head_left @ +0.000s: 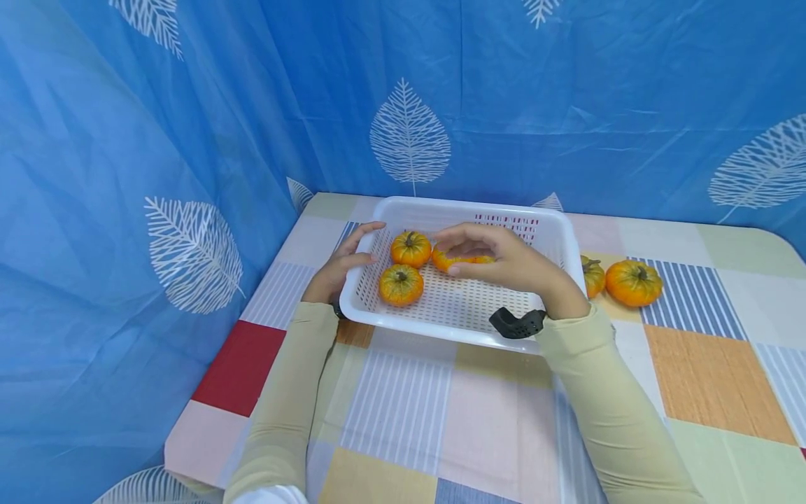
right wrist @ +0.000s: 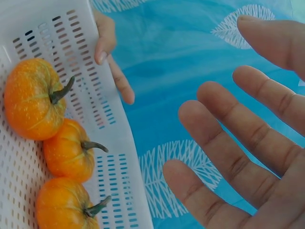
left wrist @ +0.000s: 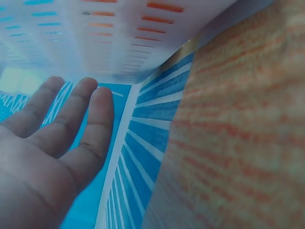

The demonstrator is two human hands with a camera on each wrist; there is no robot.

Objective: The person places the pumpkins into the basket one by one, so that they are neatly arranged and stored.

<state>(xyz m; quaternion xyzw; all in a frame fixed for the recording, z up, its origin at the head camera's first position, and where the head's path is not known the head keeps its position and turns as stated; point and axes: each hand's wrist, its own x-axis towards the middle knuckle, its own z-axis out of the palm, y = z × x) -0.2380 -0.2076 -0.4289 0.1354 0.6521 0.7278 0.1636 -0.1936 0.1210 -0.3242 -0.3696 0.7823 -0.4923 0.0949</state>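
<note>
A white perforated plastic basket (head_left: 434,332) stands on the table, holding several small orange pumpkins. Two of them, a rear pumpkin (head_left: 411,250) and a front pumpkin (head_left: 401,285), lie near its left end. More orange shows behind my right hand (head_left: 494,255), which hovers over the basket with its fingers spread and nothing in them; the right wrist view shows the spread fingers (right wrist: 238,133) apart from the pumpkins (right wrist: 66,150). At the basket's left end is my left hand (head_left: 343,262), fingertips at the rim. Its fingers (left wrist: 97,124) look loosely extended beside the outer wall (left wrist: 109,43).
Right of the basket lie two more pumpkins, one partly hidden by the rim (head_left: 592,278) and one in full view (head_left: 634,283). A patchwork-patterned cloth (head_left: 403,420) covers the table. Blue curtains (head_left: 504,126) with white leaf prints hang behind and to the left.
</note>
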